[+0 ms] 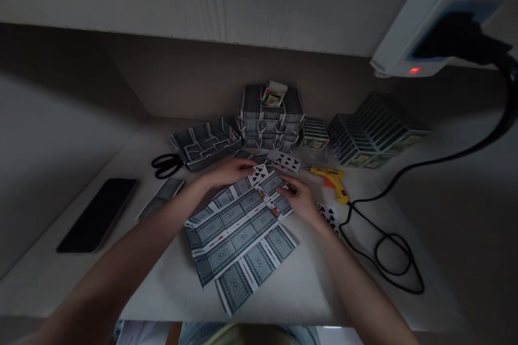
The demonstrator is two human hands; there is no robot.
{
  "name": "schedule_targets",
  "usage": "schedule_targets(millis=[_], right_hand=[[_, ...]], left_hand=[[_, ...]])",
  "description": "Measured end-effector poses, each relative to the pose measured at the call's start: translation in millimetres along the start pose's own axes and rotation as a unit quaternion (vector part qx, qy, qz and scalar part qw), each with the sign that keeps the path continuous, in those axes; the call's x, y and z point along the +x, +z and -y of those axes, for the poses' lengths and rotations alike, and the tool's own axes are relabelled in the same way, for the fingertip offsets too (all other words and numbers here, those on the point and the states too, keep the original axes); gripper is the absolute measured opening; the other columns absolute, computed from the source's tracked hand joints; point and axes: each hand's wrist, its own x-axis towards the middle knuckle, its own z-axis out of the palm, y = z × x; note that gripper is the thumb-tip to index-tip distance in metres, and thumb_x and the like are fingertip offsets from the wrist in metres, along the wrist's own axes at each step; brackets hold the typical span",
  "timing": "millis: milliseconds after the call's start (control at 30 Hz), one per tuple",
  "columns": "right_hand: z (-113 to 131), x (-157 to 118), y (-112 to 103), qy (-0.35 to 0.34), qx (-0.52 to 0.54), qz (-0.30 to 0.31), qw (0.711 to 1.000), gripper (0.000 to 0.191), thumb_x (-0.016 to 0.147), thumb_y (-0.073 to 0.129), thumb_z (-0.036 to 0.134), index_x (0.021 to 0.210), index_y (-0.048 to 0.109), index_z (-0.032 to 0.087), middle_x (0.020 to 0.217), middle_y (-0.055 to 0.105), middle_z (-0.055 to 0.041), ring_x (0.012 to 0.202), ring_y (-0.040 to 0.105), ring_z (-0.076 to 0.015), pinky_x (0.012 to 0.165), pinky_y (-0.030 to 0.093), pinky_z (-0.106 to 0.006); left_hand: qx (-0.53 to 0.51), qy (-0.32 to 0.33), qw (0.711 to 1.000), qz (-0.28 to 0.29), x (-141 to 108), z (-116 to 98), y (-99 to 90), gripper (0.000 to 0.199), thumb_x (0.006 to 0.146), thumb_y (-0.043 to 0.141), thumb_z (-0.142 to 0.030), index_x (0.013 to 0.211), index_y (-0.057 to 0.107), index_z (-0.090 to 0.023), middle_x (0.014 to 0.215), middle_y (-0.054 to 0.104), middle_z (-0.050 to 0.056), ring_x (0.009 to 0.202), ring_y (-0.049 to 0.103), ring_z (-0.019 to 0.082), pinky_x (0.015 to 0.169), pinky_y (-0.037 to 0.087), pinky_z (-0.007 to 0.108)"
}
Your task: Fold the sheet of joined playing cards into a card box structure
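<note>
In front of me lies a partly folded panel of joined playing cards [237, 218], mostly patterned backs up. Some of its edges stand raised. My left hand [231, 172] is closed at its far edge, fingertips on a face-up clubs card [259, 174]. At the panel's far right end, my right hand [300, 199] pinches the edge of the cards, with the thumb and fingertips partly hidden. Red-and-yellow face-card pictures show between the joined cards near that hand. Just beyond both hands lies another face-up clubs card [285, 161].
A yellow glue gun [332, 180] lies right, its black cord [399, 275] looped. Behind are an open card-built tray [206, 145], a card-built box [271, 118] with a small carton [274, 95], and stacked cartons [370, 132]. Scissors [165, 165] and a phone [97, 215] lie left. A shelf hangs overhead.
</note>
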Motion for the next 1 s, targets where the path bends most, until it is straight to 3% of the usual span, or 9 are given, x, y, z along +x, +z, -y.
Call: schedule_targets(millis=[200, 333, 467, 600, 700, 767, 900, 1000], right_hand=[[-3, 1, 3, 0.003, 0.050, -0.003, 0.999, 0.035, 0.064, 0.063, 0.027, 0.098, 0.065, 0.018, 0.095, 0.067, -0.0066, 0.085, 0.060, -0.0188, 0.079, 0.046, -0.034], [0, 1, 4, 0.013, 0.085, -0.010, 0.996, 0.032, 0.062, 0.065, 0.027, 0.093, 0.066, 0.019, 0.094, 0.067, -0.0058, 0.084, 0.061, -0.0187, 0.079, 0.046, -0.034], [9, 0, -3, 0.079, 0.128, 0.024, 0.988, 0.035, 0.055, 0.071, 0.027, 0.088, 0.067, 0.018, 0.086, 0.068, -0.0042, 0.076, 0.062, -0.0184, 0.072, 0.047, -0.032], [21, -3, -13, 0.158, 0.242, 0.134, 0.948, 0.037, 0.062, 0.068, 0.037, 0.094, 0.065, 0.019, 0.088, 0.068, -0.0033, 0.077, 0.062, -0.0183, 0.069, 0.047, -0.029], [25, -5, -14, 0.222, 0.316, 0.216, 0.897, 0.042, 0.076, 0.048, 0.051, 0.093, 0.064, 0.016, 0.083, 0.068, -0.0062, 0.077, 0.063, -0.0194, 0.068, 0.048, -0.031], [26, -5, -13, 0.254, 0.315, 0.250, 0.879, 0.050, 0.081, 0.037, 0.054, 0.090, 0.063, 0.013, 0.080, 0.068, -0.0081, 0.078, 0.063, -0.0199, 0.069, 0.048, -0.033], [27, -6, -10, 0.264, 0.282, 0.261, 0.884, 0.047, 0.083, 0.036, 0.049, 0.086, 0.064, 0.012, 0.077, 0.067, -0.0087, 0.076, 0.063, -0.0198, 0.069, 0.048, -0.034], [30, -8, -8, 0.294, 0.339, 0.242, 0.860, 0.038, 0.081, 0.045, 0.043, 0.080, 0.064, 0.010, 0.072, 0.067, -0.0082, 0.070, 0.063, -0.0195, 0.067, 0.048, -0.033]], left_hand=[[0.136, 0.033, 0.988, -0.065, 2, 0, 8.2, 0.034, 0.082, 0.038, -0.036, 0.087, 0.063, -0.014, 0.079, 0.065, 0.002, 0.073, 0.055, 0.014, 0.062, 0.038, 0.020], [0.186, 0.039, 0.978, -0.091, -4, -9, 14.1, 0.031, 0.084, 0.036, -0.031, 0.087, 0.063, -0.016, 0.075, 0.065, 0.002, 0.068, 0.055, 0.014, 0.058, 0.035, 0.020], [0.196, 0.036, 0.974, -0.107, -14, -17, 22.8, 0.030, 0.085, 0.036, -0.029, 0.087, 0.064, -0.017, 0.076, 0.066, 0.004, 0.069, 0.058, 0.015, 0.060, 0.036, 0.021], [0.200, 0.027, 0.973, -0.114, -22, -21, 25.0, 0.029, 0.084, 0.039, -0.028, 0.096, 0.063, -0.018, 0.087, 0.067, 0.006, 0.078, 0.060, 0.017, 0.066, 0.039, 0.022], [0.203, 0.015, 0.972, -0.120, -23, -20, 23.8, 0.031, 0.084, 0.039, -0.028, 0.100, 0.062, -0.017, 0.092, 0.067, 0.008, 0.081, 0.061, 0.019, 0.066, 0.040, 0.023], [0.185, 0.014, 0.974, -0.133, -23, -18, 24.0, 0.032, 0.084, 0.038, -0.030, 0.100, 0.062, -0.016, 0.095, 0.067, 0.008, 0.082, 0.060, 0.019, 0.066, 0.041, 0.023], [0.125, 0.004, 0.981, -0.147, -22, -12, 26.2, 0.032, 0.082, 0.040, -0.034, 0.093, 0.064, -0.015, 0.088, 0.067, 0.005, 0.077, 0.059, 0.017, 0.066, 0.041, 0.023], [0.083, -0.022, 0.987, -0.139, -21, -11, 27.1, 0.035, 0.081, 0.040, -0.039, 0.083, 0.064, -0.013, 0.078, 0.066, 0.003, 0.071, 0.057, 0.016, 0.062, 0.041, 0.023]])
